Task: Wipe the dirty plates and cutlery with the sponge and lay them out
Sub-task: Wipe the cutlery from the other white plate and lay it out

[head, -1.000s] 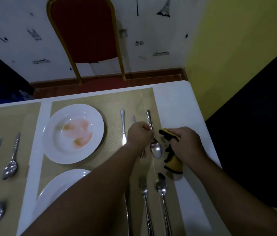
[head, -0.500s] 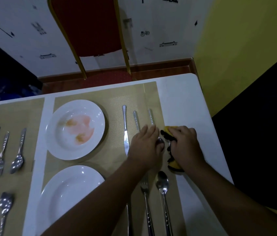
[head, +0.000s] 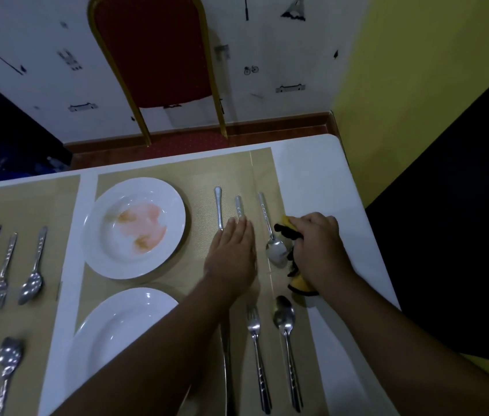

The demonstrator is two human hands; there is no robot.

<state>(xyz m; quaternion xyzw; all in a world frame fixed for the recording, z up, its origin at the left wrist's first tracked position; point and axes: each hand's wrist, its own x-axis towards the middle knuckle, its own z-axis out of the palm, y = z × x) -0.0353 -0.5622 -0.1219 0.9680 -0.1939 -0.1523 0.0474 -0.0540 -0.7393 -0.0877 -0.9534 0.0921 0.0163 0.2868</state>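
My right hand grips a yellow and black sponge at the right edge of the tan placemat. A spoon lies on the mat just left of the sponge. My left hand lies flat, palm down, over a fork and the lower part of a knife, holding nothing. A white plate smeared with pink and brown sauce sits to the left. A clean white plate lies nearer to me.
A fork, a spoon and a partly hidden knife lie near me. More cutlery rests on the left placemat. A red chair stands behind the white table, whose right edge is close to the sponge.
My left hand let go of the spoon and slid left, flattening over the fork and knife. The spoon now lies on the mat beside the sponge.
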